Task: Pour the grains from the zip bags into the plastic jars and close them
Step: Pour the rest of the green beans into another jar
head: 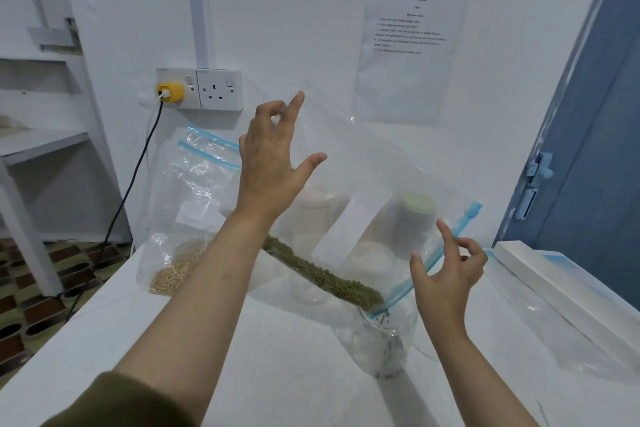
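Observation:
I hold a clear zip bag (363,163) tilted above the white table (263,374). My left hand (273,152) pinches its raised far corner. Lower down, my right hand (450,270) pinches the blue zip edge (464,222). Green grains (322,274) lie in a band along the bag's lower fold, running down to the open corner. That corner sits over the mouth of a clear plastic jar (381,347), which holds a few grains. A second zip bag (183,204) with pale yellow grains at its bottom leans by the wall on the left.
Seen through the bag, a jar with a pale green lid (417,206) and another clear jar (311,215) stand at the back. A long white box (554,284) lies on the right. A socket with a yellow plug (170,92) and black cable is on the wall.

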Motion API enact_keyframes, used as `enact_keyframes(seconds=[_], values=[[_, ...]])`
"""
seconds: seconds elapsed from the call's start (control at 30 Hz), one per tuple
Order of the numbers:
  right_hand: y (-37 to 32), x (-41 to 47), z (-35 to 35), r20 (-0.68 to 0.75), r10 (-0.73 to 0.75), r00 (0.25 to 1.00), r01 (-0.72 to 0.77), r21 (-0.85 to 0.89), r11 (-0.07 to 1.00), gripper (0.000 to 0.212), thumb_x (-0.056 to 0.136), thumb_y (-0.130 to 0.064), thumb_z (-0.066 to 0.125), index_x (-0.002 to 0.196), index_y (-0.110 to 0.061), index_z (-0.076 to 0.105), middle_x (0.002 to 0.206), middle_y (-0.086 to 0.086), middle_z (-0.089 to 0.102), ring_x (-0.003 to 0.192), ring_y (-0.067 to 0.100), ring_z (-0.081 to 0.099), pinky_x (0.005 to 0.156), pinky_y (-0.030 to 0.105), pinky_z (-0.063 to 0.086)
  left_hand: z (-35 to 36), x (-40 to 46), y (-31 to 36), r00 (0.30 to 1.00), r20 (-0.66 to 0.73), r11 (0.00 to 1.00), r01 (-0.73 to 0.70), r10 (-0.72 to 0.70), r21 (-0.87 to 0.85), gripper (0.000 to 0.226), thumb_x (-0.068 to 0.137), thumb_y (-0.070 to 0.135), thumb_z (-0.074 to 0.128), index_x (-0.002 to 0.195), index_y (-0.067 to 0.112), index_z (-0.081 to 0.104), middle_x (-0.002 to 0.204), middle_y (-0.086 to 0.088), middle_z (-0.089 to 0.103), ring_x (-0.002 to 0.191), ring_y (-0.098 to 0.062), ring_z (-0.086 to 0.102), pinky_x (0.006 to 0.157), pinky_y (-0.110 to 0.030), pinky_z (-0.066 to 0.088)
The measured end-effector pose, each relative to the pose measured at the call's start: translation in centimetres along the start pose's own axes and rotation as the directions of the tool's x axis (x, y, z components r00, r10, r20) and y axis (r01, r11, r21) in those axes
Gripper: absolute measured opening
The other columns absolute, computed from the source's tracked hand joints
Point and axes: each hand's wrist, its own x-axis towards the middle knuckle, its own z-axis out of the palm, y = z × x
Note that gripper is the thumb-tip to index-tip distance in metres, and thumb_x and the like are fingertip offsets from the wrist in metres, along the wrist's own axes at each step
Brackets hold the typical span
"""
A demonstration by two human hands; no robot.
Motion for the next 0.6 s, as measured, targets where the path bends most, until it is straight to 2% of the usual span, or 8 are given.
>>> enact_keyframes(seconds=[0.07, 0.17, 0.2, 0.3, 0.4, 0.5, 0.6], values=[[0.2, 0.2, 0.0, -0.030, -0.016, 0.999, 0.016, -0.023, 1.000, 0.062, 0.084, -0.005, 0.074, 0.140, -0.025, 0.053, 0.120, -0.006, 0.026, 0.108, 0.007, 0.025, 0.088, 0.003, 0.031, 0.1, 0.0, 0.0, 1.000, -0.004, 1.000, -0.018, 0.018, 0.005, 0.082, 0.084, 0.039, 0.075, 0.152, 0.020, 0.033, 0.135, -0.011, 0.037, 0.125, -0.017, 0.036, 0.101, -0.036, 0.025], [0.2, 0.7, 0.0, -0.071, -0.011, 0.997, 0.004, -0.098, 0.995, 0.060, 0.086, -0.011, 0.073, 0.140, -0.029, 0.053, 0.112, -0.006, 0.025, 0.104, 0.013, 0.026, 0.095, 0.031, 0.039, 0.2, 0.0, 0.1, 1.000, -0.002, 1.000, -0.027, 0.027, 0.002, 0.082, 0.084, 0.038, 0.075, 0.152, 0.020, 0.033, 0.135, -0.011, 0.037, 0.124, -0.017, 0.036, 0.101, -0.037, 0.025], [0.1, 0.9, 0.0, -0.077, -0.013, 0.997, 0.003, -0.136, 0.991, 0.059, 0.087, -0.012, 0.072, 0.140, -0.030, 0.053, 0.111, -0.004, 0.026, 0.102, 0.014, 0.027, 0.096, 0.036, 0.040, 0.3, 0.0, 0.1, 0.999, -0.002, 0.999, -0.034, 0.034, 0.003, 0.082, 0.083, 0.038, 0.075, 0.152, 0.020, 0.033, 0.134, -0.010, 0.037, 0.124, -0.017, 0.036, 0.101, -0.037, 0.025], [-0.2, 0.9, 0.0, -0.044, -0.101, 0.994, 0.091, -0.184, 0.979, 0.055, 0.087, -0.011, 0.070, 0.138, -0.028, 0.057, 0.109, 0.000, 0.032, 0.100, 0.017, 0.029, 0.095, 0.035, 0.032, 0.5, -0.1, 0.0, 0.998, -0.010, 0.998, -0.059, 0.059, -0.001, 0.082, 0.083, 0.039, 0.075, 0.151, 0.020, 0.034, 0.132, -0.002, 0.031, 0.123, -0.018, 0.038, 0.100, -0.038, 0.026], [-1.0, 0.8, 0.4, 0.033, -0.219, 0.975, 0.221, -0.136, 0.966, 0.054, 0.087, -0.010, 0.070, 0.137, -0.026, 0.058, 0.115, -0.004, 0.035, 0.103, 0.015, 0.029, 0.095, 0.030, 0.028, 0.6, -0.1, -0.1, 0.998, -0.014, 0.998, -0.068, 0.068, -0.008, 0.081, 0.083, 0.040, 0.074, 0.151, 0.019, 0.034, 0.131, 0.000, 0.030, 0.123, -0.016, 0.037, 0.101, -0.038, 0.026], [-3.0, 1.8, 0.6, 0.081, -0.391, 0.917, 0.399, -0.142, 0.906, 0.054, 0.086, -0.013, 0.071, 0.137, -0.029, 0.057, 0.128, 0.002, 0.038, 0.112, 0.023, 0.035, 0.100, 0.041, 0.035, 0.6, -0.1, -0.1, 0.997, -0.018, 0.997, -0.077, 0.077, -0.008, 0.081, 0.083, 0.041, 0.073, 0.151, 0.019, 0.035, 0.129, 0.004, 0.028, 0.123, -0.015, 0.036, 0.101, -0.037, 0.027], [-5.7, 3.6, 0.8, 0.115, -0.537, 0.836, 0.545, -0.298, 0.784, 0.047, 0.087, -0.025, 0.064, 0.132, -0.039, 0.059, 0.147, 0.007, 0.033, 0.129, 0.036, 0.032, 0.106, 0.048, 0.024, 0.6, -0.1, 0.0, 0.996, -0.018, 0.996, -0.087, 0.087, -0.015, 0.080, 0.083, 0.041, 0.073, 0.150, 0.017, 0.036, 0.128, 0.005, 0.027, 0.122, -0.015, 0.037, 0.100, -0.037, 0.027]])
